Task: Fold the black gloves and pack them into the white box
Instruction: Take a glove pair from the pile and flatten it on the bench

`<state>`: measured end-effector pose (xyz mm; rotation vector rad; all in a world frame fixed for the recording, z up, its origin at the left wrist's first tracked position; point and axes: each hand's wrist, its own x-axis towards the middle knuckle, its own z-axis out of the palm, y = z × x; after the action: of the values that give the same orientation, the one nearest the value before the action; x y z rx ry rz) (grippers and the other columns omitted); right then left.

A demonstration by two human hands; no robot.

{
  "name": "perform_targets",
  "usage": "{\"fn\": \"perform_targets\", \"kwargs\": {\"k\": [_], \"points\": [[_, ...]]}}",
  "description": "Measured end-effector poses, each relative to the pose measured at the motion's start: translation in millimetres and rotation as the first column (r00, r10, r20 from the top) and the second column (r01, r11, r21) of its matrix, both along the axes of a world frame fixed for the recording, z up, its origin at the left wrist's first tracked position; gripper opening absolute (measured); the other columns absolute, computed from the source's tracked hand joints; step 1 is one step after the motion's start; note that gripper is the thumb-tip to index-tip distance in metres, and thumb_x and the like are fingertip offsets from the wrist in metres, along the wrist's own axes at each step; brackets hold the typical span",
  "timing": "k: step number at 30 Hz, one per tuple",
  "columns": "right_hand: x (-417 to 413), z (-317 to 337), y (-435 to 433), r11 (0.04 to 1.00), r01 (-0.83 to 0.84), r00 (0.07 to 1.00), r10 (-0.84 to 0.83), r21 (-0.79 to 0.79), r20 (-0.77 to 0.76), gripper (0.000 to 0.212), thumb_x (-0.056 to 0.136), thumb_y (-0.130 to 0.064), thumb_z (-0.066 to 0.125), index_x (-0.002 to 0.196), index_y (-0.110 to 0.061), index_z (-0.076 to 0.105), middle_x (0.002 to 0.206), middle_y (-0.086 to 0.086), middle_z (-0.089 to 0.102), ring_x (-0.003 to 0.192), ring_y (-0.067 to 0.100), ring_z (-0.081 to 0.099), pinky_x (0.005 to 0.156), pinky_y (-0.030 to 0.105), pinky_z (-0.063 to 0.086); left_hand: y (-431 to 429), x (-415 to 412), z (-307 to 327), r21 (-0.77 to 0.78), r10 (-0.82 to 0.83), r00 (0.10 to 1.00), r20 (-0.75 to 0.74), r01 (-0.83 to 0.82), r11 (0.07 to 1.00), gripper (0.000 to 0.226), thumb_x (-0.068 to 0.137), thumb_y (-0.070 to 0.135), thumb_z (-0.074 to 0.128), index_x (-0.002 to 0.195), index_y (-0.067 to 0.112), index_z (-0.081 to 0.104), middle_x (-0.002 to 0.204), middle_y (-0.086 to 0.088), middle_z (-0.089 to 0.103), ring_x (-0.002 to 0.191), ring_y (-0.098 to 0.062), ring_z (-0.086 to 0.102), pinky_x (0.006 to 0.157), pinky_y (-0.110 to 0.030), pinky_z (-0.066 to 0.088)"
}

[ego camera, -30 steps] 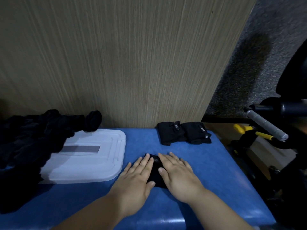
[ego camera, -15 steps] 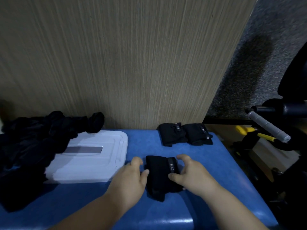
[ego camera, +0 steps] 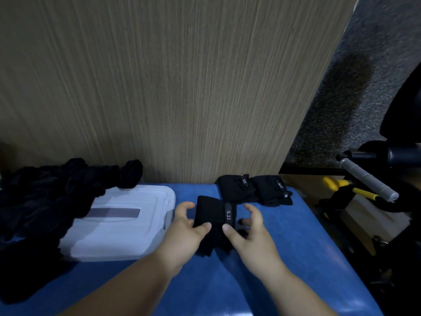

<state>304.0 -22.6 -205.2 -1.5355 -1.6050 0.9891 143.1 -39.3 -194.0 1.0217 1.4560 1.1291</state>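
Left hand (ego camera: 184,233) and right hand (ego camera: 252,233) each pinching a side of the folded black glove (ego camera: 211,215), thumbs on top, near the middle of the blue table (ego camera: 296,247); two folded gloves (ego camera: 252,189) at the far edge; lidded white box (ego camera: 118,233) toward the left edge, heap of black gloves (ego camera: 45,197) overlapping it

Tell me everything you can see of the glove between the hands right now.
The held glove is black, soft-looking fabric, doubled into a compact oblong on the blue surface. A dark strap along its right side bears pale 5.11 lettering. It lies between the white box and the two folded gloves behind, contact unclear. The left hand grips its left edge, thumb on top; the right hand pinches the strap side, thumb on top.
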Motion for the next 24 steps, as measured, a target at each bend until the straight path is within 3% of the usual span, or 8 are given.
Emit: {"fn": "perform_targets", "kwargs": {"k": [4,9,12,15,17,19,21,24], "points": [[-15.2,3.2,10.1,0.99,-0.006,0.934,-0.046,-0.144,-0.355,0.056,0.088,-0.03,0.067,0.129,-0.042,0.031,0.104,0.007,0.066,0.091,0.02,0.068,0.072,0.031,0.058,8.9,-2.4,2.3,0.069,0.04,0.996,0.086,-0.046,0.997,0.043,0.093,0.009,0.057,0.115,0.04,0.038,0.091,-0.01,0.071,0.075,-0.021,0.069,0.06,-0.029,0.053],[-34.3,13.3,41.9,0.994,0.101,0.931,-0.109,-0.042,-0.349,0.043,0.083,-0.024,0.073,0.108,-0.042,0.043,0.102,0.006,0.06,0.086,0.023,0.066,0.067,0.034,0.058,37.0,-9.3,2.7,0.113,0.068,0.992,0.11,-0.081,0.99,0.036,0.095,0.004,0.05,0.102,0.04,0.047,0.093,-0.011,0.067,0.074,-0.02,0.063,0.059,-0.03,0.05],[-41.5,19.0,67.6,0.993,0.111,0.976,-0.103,0.031,-0.193,0.03,0.081,-0.029,0.074,0.094,-0.035,0.048,0.097,-0.003,0.06,0.088,0.018,0.063,0.081,0.04,0.055,60.6,-13.0,1.9,0.13,0.087,0.996,0.03,-0.09,0.987,0.034,0.095,0.005,0.049,0.093,0.038,0.054,0.094,-0.006,0.063,0.075,-0.017,0.058,0.063,-0.03,0.049],[-46.4,22.8,89.2,0.992,0.072,0.997,-0.071,0.102,-0.017,0.021,0.084,-0.029,0.071,0.094,-0.023,0.054,0.097,-0.004,0.06,0.086,0.012,0.056,0.07,0.02,0.044,82.2,-15.6,-0.6,0.114,0.115,0.991,-0.066,-0.107,0.988,0.028,0.095,0.005,0.048,0.101,0.031,0.055,0.091,-0.001,0.061,0.073,-0.009,0.054,0.066,-0.026,0.047],[-48.6,20.8,99.6,0.989,0.038,0.989,-0.057,0.14,0.135,0.021,0.087,-0.032,0.068,0.101,-0.021,0.057,0.108,-0.002,0.059,0.089,0.01,0.054,0.073,0.019,0.04,94.1,-16.7,-4.8,0.07,0.108,0.987,-0.122,-0.1,0.993,0.027,0.095,0.008,0.048,0.108,0.031,0.054,0.096,-0.002,0.063,0.081,-0.014,0.059,0.075,-0.033,0.052],[-49.8,19.2,105.6,0.982,-0.016,0.939,-0.05,0.189,0.34,0.028,0.089,-0.038,0.063,0.111,-0.022,0.058,0.116,-0.001,0.057,0.1,0.013,0.052,0.086,0.023,0.042,100.7,-17.1,-7.1,0.024,0.084,0.979,-0.185,-0.081,0.996,0.03,0.096,0.011,0.047,0.117,0.032,0.051,0.104,-0.002,0.063,0.087,-0.016,0.06,0.075,-0.033,0.054],[-48.8,16.5,110.2,0.957,-0.103,0.818,-0.074,0.271,0.571,0.036,0.091,-0.046,0.056,0.119,-0.024,0.059,0.123,-0.002,0.055,0.116,0.018,0.044,0.101,0.028,0.035,105.4,-17.2,-8.8,-0.006,0.045,0.954,-0.298,-0.049,0.999,0.035,0.097,0.013,0.047,0.126,0.031,0.047,0.113,-0.004,0.062,0.08,-0.01,0.056,0.06,-0.02,0.045],[-43.3,9.3,114.7,0.902,-0.228,0.7,-0.11,0.367,0.706,0.041,0.091,-0.052,0.048,0.123,-0.028,0.058,0.133,-0.008,0.05,0.131,0.017,0.03,0.11,0.035,0.021,110.9,-16.7,-8.4,-0.023,-0.023,0.891,-0.453,0.014,1.0,0.041,0.098,0.016,0.045,0.135,0.033,0.04,0.115,0.002,0.056,0.07,-0.001,0.05,0.047,-0.009,0.034]]}}
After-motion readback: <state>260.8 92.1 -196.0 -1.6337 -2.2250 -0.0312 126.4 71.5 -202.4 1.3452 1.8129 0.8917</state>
